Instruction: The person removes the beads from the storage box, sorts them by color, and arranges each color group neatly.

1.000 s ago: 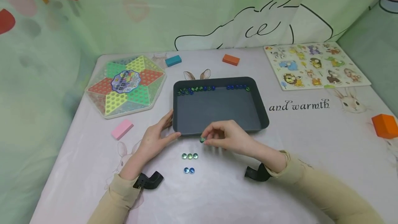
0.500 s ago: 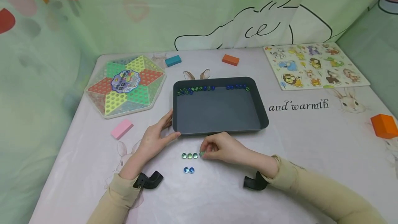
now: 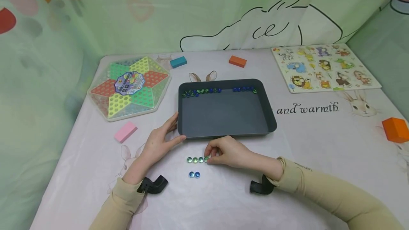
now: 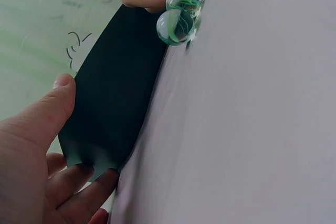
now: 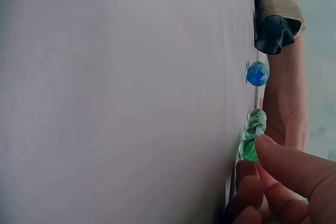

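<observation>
My right hand (image 3: pixel 230 152) pinches a green-swirled marble (image 3: pixel 206 159) between thumb and fingertips, low over the tablecloth. This marble stands at the right end of a row, beside three other green marbles (image 3: pixel 195 160). Two blue marbles (image 3: pixel 194 175) sit side by side in front of that row. Behind them is a dark grey tray (image 3: pixel 223 116), with several blue and green marbles (image 3: pixel 211 90) along its far wall. At the tray's front left corner, my left hand (image 3: pixel 158 144) rests with spread thumb and extended fingers against the outside and rim.
A hexagonal Chinese checkers board (image 3: pixel 127 88) lies to the left of the tray, with a pink block (image 3: pixel 125 132) in front. A blue block (image 3: pixel 178 62) and an orange block (image 3: pixel 238 61) lie behind. An animal puzzle board (image 3: pixel 326 68) and an orange cube (image 3: pixel 395 129) are at right.
My right hand has come from the tray's front rim toward the row, bringing the green marble down and then left beside the three green ones. My left hand has stayed put.
</observation>
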Demonstrator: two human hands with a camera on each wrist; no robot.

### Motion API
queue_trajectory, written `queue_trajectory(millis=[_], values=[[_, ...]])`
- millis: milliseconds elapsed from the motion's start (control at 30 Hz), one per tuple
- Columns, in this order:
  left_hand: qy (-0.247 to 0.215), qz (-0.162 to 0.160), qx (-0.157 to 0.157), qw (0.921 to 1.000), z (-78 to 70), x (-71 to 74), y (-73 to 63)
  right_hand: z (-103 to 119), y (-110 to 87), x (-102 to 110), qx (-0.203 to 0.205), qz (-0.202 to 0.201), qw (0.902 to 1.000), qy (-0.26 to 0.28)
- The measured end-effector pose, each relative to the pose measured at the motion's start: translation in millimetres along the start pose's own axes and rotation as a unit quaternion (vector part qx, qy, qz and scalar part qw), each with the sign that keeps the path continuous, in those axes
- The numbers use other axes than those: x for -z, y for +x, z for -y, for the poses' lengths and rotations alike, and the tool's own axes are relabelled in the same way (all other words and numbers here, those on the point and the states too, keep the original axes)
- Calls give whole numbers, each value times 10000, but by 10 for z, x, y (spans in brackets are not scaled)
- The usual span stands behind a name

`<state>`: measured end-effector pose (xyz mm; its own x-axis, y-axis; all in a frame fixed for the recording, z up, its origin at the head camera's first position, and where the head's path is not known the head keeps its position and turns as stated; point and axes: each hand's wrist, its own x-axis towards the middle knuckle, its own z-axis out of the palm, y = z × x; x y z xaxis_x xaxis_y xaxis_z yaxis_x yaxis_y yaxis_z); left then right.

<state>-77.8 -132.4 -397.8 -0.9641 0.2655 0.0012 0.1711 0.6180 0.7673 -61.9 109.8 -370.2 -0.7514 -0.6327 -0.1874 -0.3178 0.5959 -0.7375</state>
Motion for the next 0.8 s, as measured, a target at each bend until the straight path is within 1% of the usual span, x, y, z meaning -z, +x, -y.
queue_trajectory(millis=[133,300,400,500,567,633,733,800], values=[[-35,-1,9,10000,2,0,3,10,3,-1,-1,40,10000,-30],[-47,6,76,10000,7,1,2,52,3,31,66,31,9998,-194],[-40,14,72,10000,7,2,2,113,3,98,192,50,9995,-254],[-26,12,44,10000,6,3,3,215,25,222,320,58,9993,-180],[-36,0,18,10000,6,3,4,299,64,337,363,25,9993,-38],[-48,-23,-4,10000,7,4,4,372,131,468,346,-7,9991,225],[-92,-53,-38,9999,10,5,5,434,273,685,229,-43,9963,822],[-108,-47,-41,9999,11,4,6,426,397,821,178,-140,9930,1160]])
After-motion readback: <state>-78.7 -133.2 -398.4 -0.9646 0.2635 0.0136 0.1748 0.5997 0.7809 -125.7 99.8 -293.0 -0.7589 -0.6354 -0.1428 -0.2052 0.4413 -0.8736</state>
